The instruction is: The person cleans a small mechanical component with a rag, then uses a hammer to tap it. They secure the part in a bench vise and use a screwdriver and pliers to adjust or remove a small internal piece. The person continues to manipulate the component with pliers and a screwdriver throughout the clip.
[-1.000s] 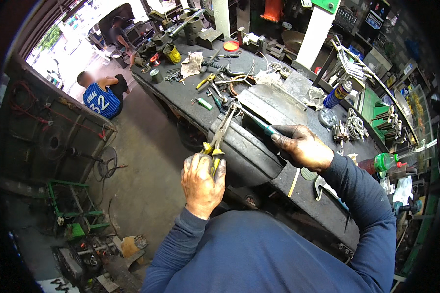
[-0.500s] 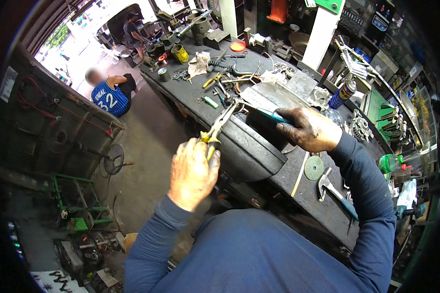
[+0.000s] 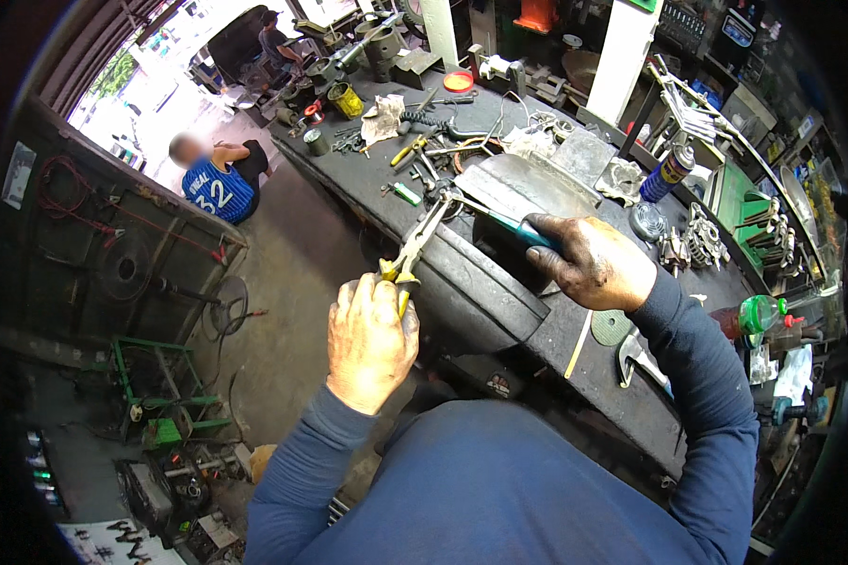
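Observation:
My left hand (image 3: 371,331) is wrapped round the yellow handles of long-nose pliers (image 3: 416,247). Their jaws point up and away, over the edge of a bulky dark metal body (image 3: 485,282) at the bench front. In my right hand (image 3: 595,264), blackened at the fingers, is a screwdriver with a teal handle (image 3: 516,226). Its shaft slants left and its tip meets the plier jaws. Whatever small part sits at that meeting point is too small to make out.
The dark workbench (image 3: 589,363) carries a hammer (image 3: 636,361), a grinding disc (image 3: 611,329), a blue spray can (image 3: 667,172), a curved metal sheet (image 3: 528,184) and scattered hand tools. Beyond it on the left, a person in a blue jersey (image 3: 219,188) sits low. A green metal frame (image 3: 170,386) stands on the floor.
The whole view has shifted slightly. Both hands keep their grips, and the screwdriver tip stays at the plier jaws with only a small change of angle.

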A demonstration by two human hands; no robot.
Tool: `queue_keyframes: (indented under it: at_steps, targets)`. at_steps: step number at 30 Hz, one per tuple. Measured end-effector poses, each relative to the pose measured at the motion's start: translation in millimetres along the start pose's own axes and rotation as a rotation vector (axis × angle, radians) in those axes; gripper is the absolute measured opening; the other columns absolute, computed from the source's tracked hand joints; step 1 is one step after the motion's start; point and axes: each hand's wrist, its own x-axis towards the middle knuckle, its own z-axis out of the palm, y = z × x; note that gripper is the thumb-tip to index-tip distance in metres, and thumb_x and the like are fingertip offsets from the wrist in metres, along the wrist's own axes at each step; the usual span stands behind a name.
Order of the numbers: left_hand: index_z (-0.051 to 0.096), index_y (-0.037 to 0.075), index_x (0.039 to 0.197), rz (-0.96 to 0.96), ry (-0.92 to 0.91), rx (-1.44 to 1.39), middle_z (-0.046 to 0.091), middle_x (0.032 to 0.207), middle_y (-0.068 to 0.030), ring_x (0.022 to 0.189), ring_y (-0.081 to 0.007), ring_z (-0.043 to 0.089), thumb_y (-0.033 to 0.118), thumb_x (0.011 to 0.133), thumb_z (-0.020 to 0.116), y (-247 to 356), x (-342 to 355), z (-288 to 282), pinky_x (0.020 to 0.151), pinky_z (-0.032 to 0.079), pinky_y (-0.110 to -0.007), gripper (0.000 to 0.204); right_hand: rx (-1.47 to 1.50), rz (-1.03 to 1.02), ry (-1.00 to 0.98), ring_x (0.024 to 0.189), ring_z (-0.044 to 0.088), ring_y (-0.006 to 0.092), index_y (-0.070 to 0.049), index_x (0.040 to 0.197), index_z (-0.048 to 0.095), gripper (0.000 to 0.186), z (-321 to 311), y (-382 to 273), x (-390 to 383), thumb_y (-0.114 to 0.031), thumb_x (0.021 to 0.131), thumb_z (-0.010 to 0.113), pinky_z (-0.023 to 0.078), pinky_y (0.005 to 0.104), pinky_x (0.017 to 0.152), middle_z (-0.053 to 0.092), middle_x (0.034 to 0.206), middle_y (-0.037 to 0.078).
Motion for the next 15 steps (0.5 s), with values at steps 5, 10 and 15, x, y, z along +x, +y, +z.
queue_keyframes:
  at_steps: [5, 10, 15]
  targets:
    - [0.065, -0.004, 0.1, -0.073, 0.004, -0.198, 0.062, 0.1, -0.0237, 0.094, -0.0454, 0.06, 0.008, 0.083, 0.073, -1, -3, 8, 0.086, 0.05, -0.052, 0.023, 0.095, 0.008, -0.013, 0.09, 0.073, 0.0372, 0.003, 0.131, 0.064, 0.039, 5, -2, 0, -0.022, 0.102, 0.063, 0.055, 0.0466, 0.083, 0.072, 0.099, 0.027]
    - [0.064, -0.003, 0.098, -0.168, -0.025, -0.33, 0.061, 0.1, -0.023, 0.096, -0.0453, 0.059, 0.011, 0.079, 0.072, 3, -7, 13, 0.087, 0.05, -0.052, 0.025, 0.238, 0.127, -0.102, 0.089, 0.075, 0.0349, 0.0, 0.129, 0.068, 0.036, 2, -10, 4, -0.024, 0.103, 0.063, 0.056, 0.0458, 0.084, 0.074, 0.097, 0.027]
    - [0.063, -0.005, 0.102, -0.118, -0.064, -0.215, 0.061, 0.105, -0.0254, 0.103, -0.0461, 0.06, 0.014, 0.081, 0.072, 11, -6, 9, 0.093, 0.05, -0.051, 0.03, 0.101, 0.058, -0.024, 0.1, 0.073, 0.0402, 0.001, 0.13, 0.067, 0.04, 4, -9, 3, -0.027, 0.101, 0.064, 0.055, 0.0481, 0.09, 0.073, 0.104, 0.028]
